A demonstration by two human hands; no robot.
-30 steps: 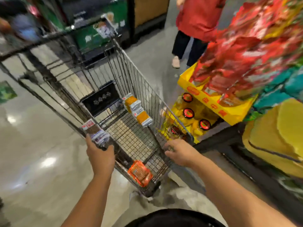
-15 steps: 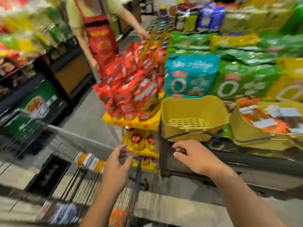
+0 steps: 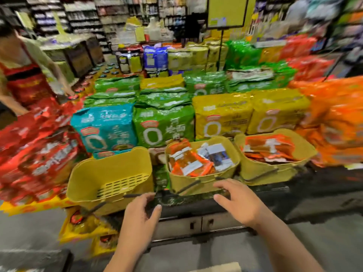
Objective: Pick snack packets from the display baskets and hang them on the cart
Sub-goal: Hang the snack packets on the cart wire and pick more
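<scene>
Snack packets (image 3: 188,163): small flat orange foil sachets with white header strips. They're heaped loose in the middle basket (image 3: 202,183), just ahead of the right grip (image 3: 238,203) and ahead-right of the left grip (image 3: 140,216).

Grips: both are open-handed, fingers spread and slightly bent, nothing held. The right grip's fingertips are at the front wall of the middle basket; can't tell if they touch it. The left grip sits lower, below the gap between the left basket (image 3: 110,173) and the middle one.

Handling, my read:
- Light, thin, soft film. Likely slick, and they overlap each other.
- They won't break, but will crumple and slide. One careless pinch could drag neighbours up too.
- Best hold is the white header strip at the top edge. It's probably stiffer and presumably carries the hang hole, though the hole is too small to see.
- A thumb-and-finger pinch should do; no full wrap needed.

Containers:
- Left basket: yellow plastic, ahead-left of the left grip, tipped toward the camera with a slotted panel showing. Nothing in it that I can see.
- Middle basket: near full. Orange packets, plus a couple of silver-dark packets (image 3: 218,156) on the side nearer the right grip.
- Right basket (image 3: 275,171): beyond and to the right of the right grip, with more orange packets (image 3: 271,150) sitting below its rim.

Noodle multipacks (image 3: 163,126) stand upright farther back, past all three baskets. Red bags (image 3: 45,154) are piled off to the left of the left grip. I can't pick out the cart in this view.
</scene>
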